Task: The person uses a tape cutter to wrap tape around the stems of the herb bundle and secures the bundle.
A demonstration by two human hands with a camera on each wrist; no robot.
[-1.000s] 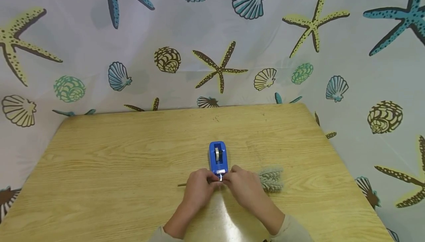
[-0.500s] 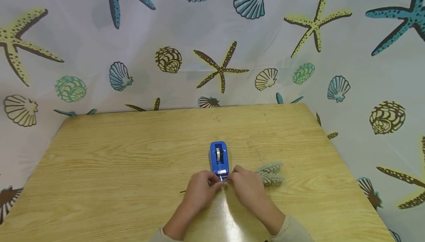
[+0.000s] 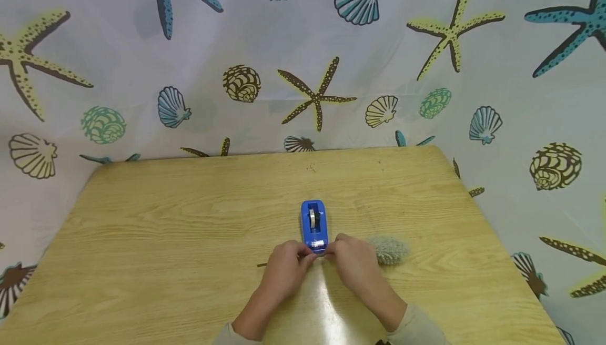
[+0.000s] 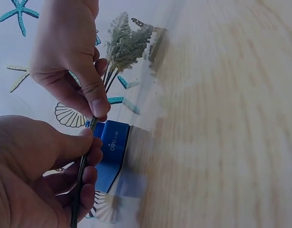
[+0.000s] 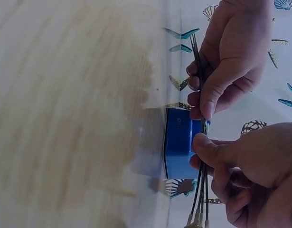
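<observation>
A bunch of thin dark stems with fluffy grey-green flower heads (image 3: 391, 251) lies crosswise between both hands, heads to the right. My left hand (image 3: 286, 265) pinches the stems (image 4: 80, 187) between thumb and fingers on the bare-end side. Close beside it, my right hand (image 3: 354, 264) pinches them nearer the heads, its thumb on the stems in the right wrist view. Right behind the fingertips stands a blue tape dispenser (image 3: 314, 225) with a small roll of tape in it. The stems run along its front end, and the fingers cover most of the spot where they meet.
The dispenser stands on a wood-grain table (image 3: 189, 219). Behind and at the sides hangs a white cloth (image 3: 265, 34) printed with starfish and shells. Light-coloured sleeves (image 3: 416, 326) reach in from the near edge.
The flower heads have turned about the stems and look more bunched. The bare stem end dipped, then rose again. The shiny tape strip between the fingertips shows less now. Both hands stay at the dispenser's front.
</observation>
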